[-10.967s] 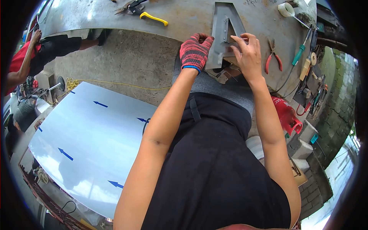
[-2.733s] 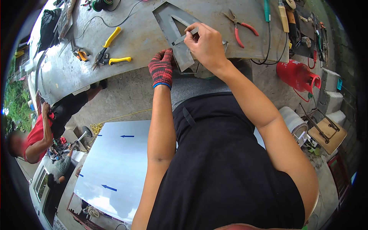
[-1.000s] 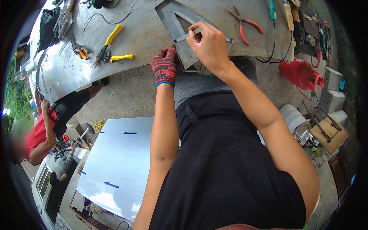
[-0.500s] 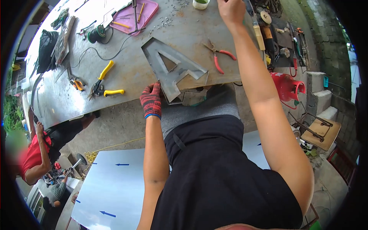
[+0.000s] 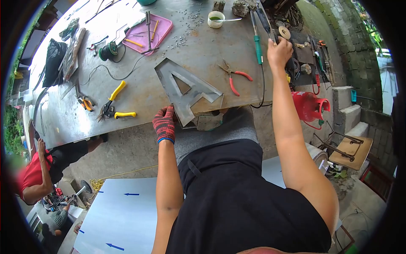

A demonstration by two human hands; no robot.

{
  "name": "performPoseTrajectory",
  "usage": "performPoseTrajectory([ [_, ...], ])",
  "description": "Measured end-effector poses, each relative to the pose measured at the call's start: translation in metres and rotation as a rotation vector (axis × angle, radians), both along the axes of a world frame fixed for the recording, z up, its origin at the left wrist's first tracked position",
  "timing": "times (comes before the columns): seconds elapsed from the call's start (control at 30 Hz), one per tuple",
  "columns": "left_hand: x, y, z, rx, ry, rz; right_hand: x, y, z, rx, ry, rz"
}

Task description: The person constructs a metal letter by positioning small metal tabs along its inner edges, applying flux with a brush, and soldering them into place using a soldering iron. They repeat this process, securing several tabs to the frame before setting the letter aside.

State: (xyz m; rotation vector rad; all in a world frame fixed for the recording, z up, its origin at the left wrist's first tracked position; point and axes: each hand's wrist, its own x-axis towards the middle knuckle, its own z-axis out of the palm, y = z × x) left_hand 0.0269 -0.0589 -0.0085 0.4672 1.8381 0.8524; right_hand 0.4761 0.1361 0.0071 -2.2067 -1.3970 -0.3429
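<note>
A grey sheet-metal letter A [image 5: 184,91] lies at the table's near edge, its raised rim showing. My left hand [image 5: 164,124], in a red and black knit glove, pinches the letter's lower left edge between thumb and fingers. Bare and curled, my right hand [image 5: 280,53] is closed at the lower end of a long dark tool [image 5: 264,20] at the table's right edge; the hand hides the wooden handle. Just left of it lies a green-handled iron [image 5: 258,48] with a cord. Red-handled pliers [image 5: 231,78] rest open between the letter and that cord.
Yellow-handled snips [image 5: 113,101], a wire spool [image 5: 108,51] and a pink tray [image 5: 157,31] lie on the metal table [image 5: 139,99]. A white cup [image 5: 215,20] stands at the back. A red gas cylinder [image 5: 311,106] is at right; a person in red [image 5: 36,178] is at left.
My right hand has moved from near the white cup to the right and nearer me, onto the wooden-handled tool. My left hand stays at the letter's edge. The view has shifted slightly.
</note>
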Motion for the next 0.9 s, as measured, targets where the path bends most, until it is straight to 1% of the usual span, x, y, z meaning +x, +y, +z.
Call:
performPoseTrajectory([
  [0.03,0.001,-0.001,0.0,0.014,0.01,-0.002,0.01,-0.011,-0.001,-0.092,-0.009,-0.057],
  [0.1,0.001,0.001,0.002,0.028,0.023,0.005,0.027,-0.02,-0.006,-0.305,0.071,-0.035],
  [0.13,0.001,0.001,0.003,0.024,0.023,-0.005,0.043,-0.017,-0.022,-0.311,0.146,0.079],
  [0.17,0.001,0.001,0.003,0.018,0.024,-0.012,0.051,-0.014,-0.029,-0.319,0.148,0.093],
  [0.2,0.001,0.001,-0.001,0.005,0.029,0.006,0.056,-0.013,-0.036,-0.259,0.122,0.158],
  [0.23,-0.001,0.0,-0.008,0.026,0.045,-0.029,0.056,-0.013,-0.042,-0.204,0.102,0.227],
  [0.27,-0.006,-0.002,-0.014,0.045,0.065,-0.063,0.057,-0.011,-0.046,-0.169,0.11,0.217],
  [0.33,-0.01,-0.003,-0.022,0.016,0.097,-0.048,0.061,-0.008,-0.054,-0.14,0.125,0.221],
  [0.4,-0.009,-0.003,-0.026,0.007,0.119,-0.056,0.048,-0.017,-0.03,-0.158,0.09,0.188],
  [0.47,-0.006,-0.002,-0.026,0.025,0.002,0.01,0.033,-0.031,0.002,-0.176,0.083,0.159],
  [0.57,-0.004,-0.001,-0.016,0.015,0.051,-0.003,0.019,-0.061,0.044,-0.188,0.076,0.206],
  [0.63,-0.005,0.001,-0.017,0.008,0.064,-0.01,0.011,-0.085,0.073,-0.232,0.551,0.346],
  [0.67,-0.004,0.0,-0.017,0.004,0.071,-0.015,0.001,-0.101,0.092,-0.234,0.555,0.337],
  [0.73,0.001,0.001,0.0,-0.002,0.03,-0.005,-0.032,-0.135,0.126,-0.336,0.694,0.539],
  [0.77,0.003,0.002,0.007,-0.003,-0.013,0.016,-0.044,-0.15,0.134,-0.333,0.698,0.53],
  [0.8,0.001,0.002,0.001,-0.002,-0.011,0.007,-0.056,-0.163,0.141,-0.409,0.843,0.568],
  [0.83,-0.002,0.003,-0.008,0.017,0.044,-0.017,-0.067,-0.175,0.147,-0.485,0.987,0.608],
  [0.87,-0.005,0.001,-0.017,0.033,0.098,-0.037,-0.078,-0.187,0.148,-0.528,1.047,0.632],
  [0.9,-0.004,0.0,-0.015,0.032,0.098,-0.04,-0.089,-0.199,0.147,-0.574,1.107,0.657],
])
